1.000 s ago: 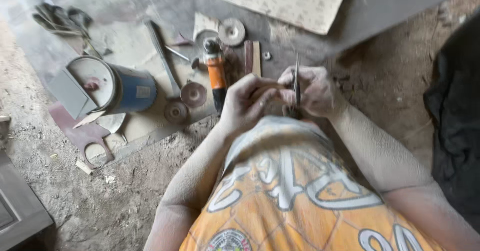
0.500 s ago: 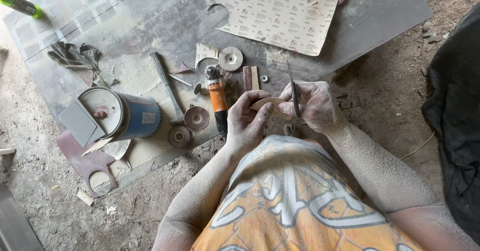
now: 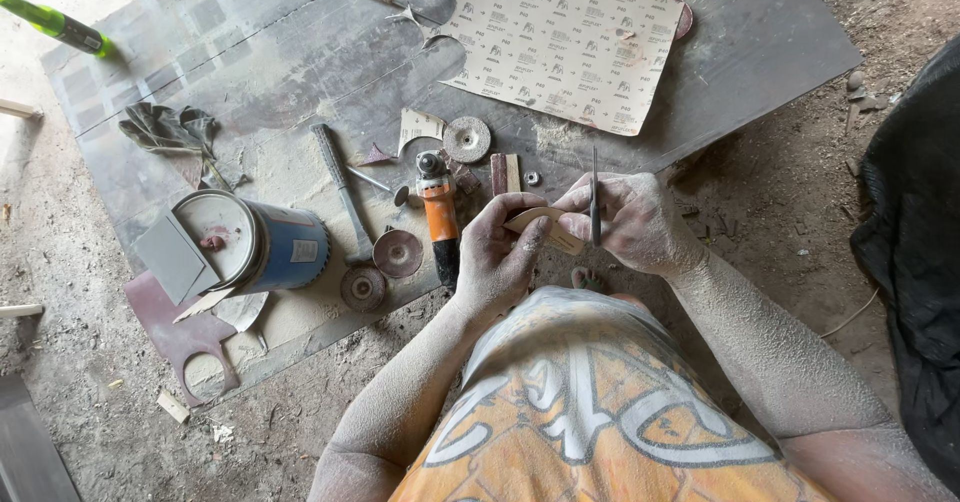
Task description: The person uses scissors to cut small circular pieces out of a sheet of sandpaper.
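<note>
**Dusty hands at work over a floor board**

Since the earlier frame the hands sit lower and nearer the body, and more of the sandpaper sheet (image 3: pixel 565 44) shows. The left hand (image 3: pixel 497 257) has its grip closed on a small pale wooden piece (image 3: pixel 540 224). The right hand (image 3: pixel 630 224) pinches a thin dark file (image 3: pixel 595 197) upright against it. Beside them, on a dust-coated dark board (image 3: pixel 770 52) laid on dirt floor, lie an orange angle grinder (image 3: pixel 438 214), hammer (image 3: pixel 340 187), grinding discs (image 3: pixel 397 253) and a blue tin (image 3: pixel 270 247).
</note>
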